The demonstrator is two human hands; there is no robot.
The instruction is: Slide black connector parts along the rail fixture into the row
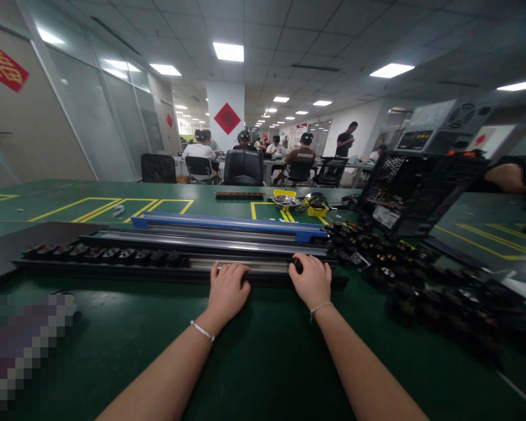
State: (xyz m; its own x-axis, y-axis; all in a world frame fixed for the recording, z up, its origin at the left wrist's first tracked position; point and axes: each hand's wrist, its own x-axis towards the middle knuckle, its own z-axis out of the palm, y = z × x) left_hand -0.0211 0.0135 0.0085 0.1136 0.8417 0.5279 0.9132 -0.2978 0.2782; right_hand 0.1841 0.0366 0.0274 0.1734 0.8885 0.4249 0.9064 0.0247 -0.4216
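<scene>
A long black tray (127, 275) lies across the green table in front of me. Small black block-like parts (127, 256) stand in a row along its left portion. My left hand (228, 286) rests on the tray just right of that row, fingers laid over the channel and thumb apart. Between thumb and fingers, my right hand (312, 282) holds a small black part (298, 265) over the right portion of the tray. What the left fingertips touch inside the channel is partly hidden.
Behind lie another dark rail (201, 241) and a blue rail (228, 222). Heaped loose black parts (421, 280) cover the right side, before an opened computer case (416, 187). Farther back are a metal dish (286, 200) and cables (318, 202). People sit at distant desks.
</scene>
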